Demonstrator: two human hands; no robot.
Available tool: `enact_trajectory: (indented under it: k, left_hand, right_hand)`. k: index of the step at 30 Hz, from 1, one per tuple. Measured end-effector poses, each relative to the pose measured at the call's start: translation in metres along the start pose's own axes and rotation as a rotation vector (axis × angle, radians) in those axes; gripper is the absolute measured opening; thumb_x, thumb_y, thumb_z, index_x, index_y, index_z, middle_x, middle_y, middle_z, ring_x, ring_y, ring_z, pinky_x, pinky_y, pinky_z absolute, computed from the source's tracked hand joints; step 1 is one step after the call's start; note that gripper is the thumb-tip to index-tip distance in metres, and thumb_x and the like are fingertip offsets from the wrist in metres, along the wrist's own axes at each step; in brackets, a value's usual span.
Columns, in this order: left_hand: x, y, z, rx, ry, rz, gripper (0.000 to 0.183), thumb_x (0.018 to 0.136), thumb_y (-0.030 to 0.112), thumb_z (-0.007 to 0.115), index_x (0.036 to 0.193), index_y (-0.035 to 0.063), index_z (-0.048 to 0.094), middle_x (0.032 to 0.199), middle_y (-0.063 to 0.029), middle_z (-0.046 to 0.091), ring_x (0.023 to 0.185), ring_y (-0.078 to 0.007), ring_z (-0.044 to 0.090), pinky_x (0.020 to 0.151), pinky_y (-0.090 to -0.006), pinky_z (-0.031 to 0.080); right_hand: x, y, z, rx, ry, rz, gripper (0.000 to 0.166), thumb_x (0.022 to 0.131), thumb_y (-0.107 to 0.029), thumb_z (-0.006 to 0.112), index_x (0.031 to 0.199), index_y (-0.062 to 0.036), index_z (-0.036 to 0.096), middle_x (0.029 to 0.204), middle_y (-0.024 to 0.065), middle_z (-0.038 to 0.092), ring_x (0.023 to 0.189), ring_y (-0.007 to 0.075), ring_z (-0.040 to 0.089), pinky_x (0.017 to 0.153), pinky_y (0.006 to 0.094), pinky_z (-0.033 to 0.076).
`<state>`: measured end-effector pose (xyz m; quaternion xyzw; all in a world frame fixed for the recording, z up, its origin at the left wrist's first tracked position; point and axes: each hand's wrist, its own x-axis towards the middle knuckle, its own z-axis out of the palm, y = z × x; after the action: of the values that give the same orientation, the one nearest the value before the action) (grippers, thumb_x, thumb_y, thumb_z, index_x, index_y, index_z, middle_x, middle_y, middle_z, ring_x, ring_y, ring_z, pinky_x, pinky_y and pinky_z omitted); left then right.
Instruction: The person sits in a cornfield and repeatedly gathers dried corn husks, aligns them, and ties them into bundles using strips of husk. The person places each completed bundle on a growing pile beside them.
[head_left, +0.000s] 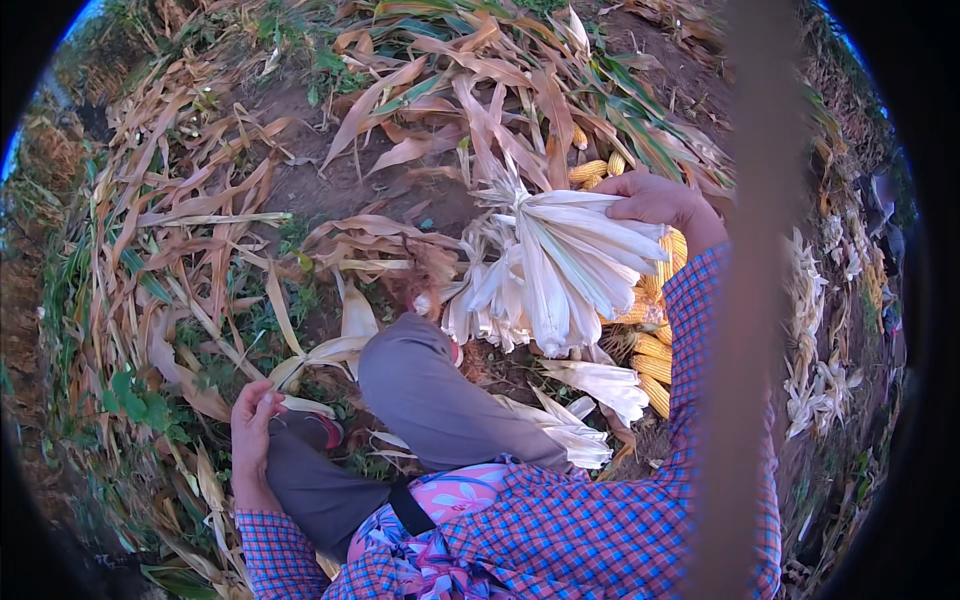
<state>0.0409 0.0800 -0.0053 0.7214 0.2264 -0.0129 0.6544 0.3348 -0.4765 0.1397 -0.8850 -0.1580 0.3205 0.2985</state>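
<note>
My right hand (660, 204) grips the upper edge of a fan of pale dry corn husks (566, 262), thumb on top. The fan lies over a pile of similar husks (487, 289), just beyond my bent knee. Yellow corn cobs (651, 307) show beside and under my right forearm, partly hidden by husks and sleeve. On the other side, my left hand (253, 424) has its fingers curled beside my lower leg. It is close to a corn stalk with opened husk leaves (300, 366); whether it holds the stalk is unclear.
Brown dry corn leaves and stalks (187, 202) cover the ground to the left and ahead (525, 82). More cobs (589, 172) lie past my right hand. Loose husks (600, 386) rest near my knee. Another husk row (810, 330) runs at far right. A blurred vertical strip (757, 300) blocks part of the view.
</note>
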Motion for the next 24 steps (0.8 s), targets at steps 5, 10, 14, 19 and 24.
enact_trajectory:
  k: [5, 10, 14, 19, 24]
  left_hand:
    - [0.0, 0.001, 0.0, 0.008, 0.011, 0.002, 0.021, 0.095, 0.016, 0.056, 0.113, 0.0038, 0.056, 0.092, -0.0038, 0.062, 0.079, -0.0093, 0.057, 0.075, -0.0232, 0.046]
    - [-0.001, 0.006, 0.003, -0.005, 0.02, -0.007, 0.02, 0.095, 0.014, 0.055, 0.112, 0.0033, 0.056, 0.092, -0.0038, 0.062, 0.078, -0.0094, 0.057, 0.075, -0.0233, 0.046]
    - [-0.006, 0.01, 0.002, 0.007, 0.025, -0.025, 0.02, 0.095, 0.013, 0.054, 0.112, 0.0033, 0.056, 0.091, -0.0037, 0.062, 0.079, -0.0099, 0.057, 0.076, -0.0242, 0.047]
    - [-0.013, 0.003, -0.007, 0.065, 0.065, -0.064, 0.021, 0.096, 0.013, 0.053, 0.113, 0.0026, 0.056, 0.092, -0.0038, 0.062, 0.079, -0.0106, 0.057, 0.077, -0.0253, 0.047]
    - [-0.01, 0.006, -0.005, 0.054, 0.059, -0.074, 0.021, 0.095, 0.013, 0.053, 0.114, 0.0022, 0.055, 0.092, -0.0039, 0.061, 0.079, -0.0109, 0.057, 0.077, -0.0253, 0.047]
  right_hand:
    - [0.04, 0.006, 0.021, 0.213, 0.015, -0.076, 0.041, 0.081, -0.009, 0.058, 0.12, -0.0022, 0.061, 0.104, 0.0021, 0.066, 0.093, 0.0104, 0.059, 0.087, 0.0262, 0.045]
    - [0.102, 0.031, 0.084, 0.115, 0.053, -0.049, 0.041, 0.08, -0.012, 0.059, 0.12, -0.0059, 0.061, 0.104, 0.006, 0.068, 0.095, 0.016, 0.061, 0.088, 0.0292, 0.045]
    - [0.151, 0.069, 0.158, -0.21, 0.155, 0.027, 0.041, 0.08, -0.012, 0.056, 0.12, -0.0099, 0.062, 0.115, 0.0164, 0.064, 0.105, 0.0313, 0.061, 0.094, 0.0358, 0.045]
    - [0.172, 0.105, 0.241, -0.293, 0.338, 0.207, 0.042, 0.082, -0.01, 0.052, 0.124, -0.0138, 0.057, 0.105, 0.0218, 0.065, 0.102, 0.0386, 0.06, 0.09, 0.0446, 0.047]
    - [0.178, 0.1, 0.248, -0.267, 0.354, 0.238, 0.038, 0.083, -0.01, 0.05, 0.12, -0.0147, 0.059, 0.101, 0.0217, 0.066, 0.096, 0.0394, 0.062, 0.086, 0.047, 0.049]
